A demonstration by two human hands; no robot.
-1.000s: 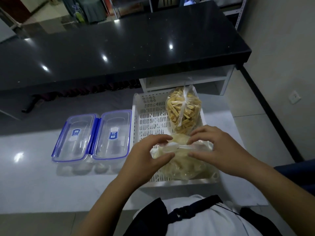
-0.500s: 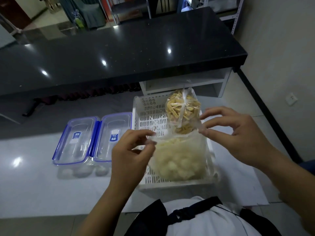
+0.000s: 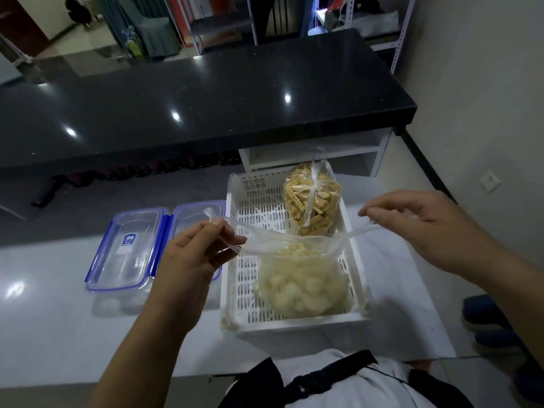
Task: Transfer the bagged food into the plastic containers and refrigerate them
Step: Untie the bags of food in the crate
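Observation:
A clear bag of pale white crackers (image 3: pixel 303 285) stands in the near end of a white slotted basket (image 3: pixel 250 290). My left hand (image 3: pixel 194 251) pinches the bag's left top corner, and my right hand (image 3: pixel 424 225) pinches the right one. The bag's mouth is stretched wide between them. A second tied bag of yellow stick snacks (image 3: pixel 312 203) lies at the basket's far end. Two clear plastic containers with blue-clipped lids sit left of the basket: the left container (image 3: pixel 126 248) is fully visible, the right container (image 3: pixel 197 210) is partly hidden behind my left hand.
Everything sits on a white tabletop (image 3: pixel 59 319). A long black glossy counter (image 3: pixel 191 98) rises behind it, with a white shelf unit (image 3: pixel 368 154) under its right end. A wall with a socket (image 3: pixel 490 181) is at the right.
My hands have moved apart, from the knot at the bag's top to its two corners, and the white cracker bag's mouth is now pulled open and lifted upright.

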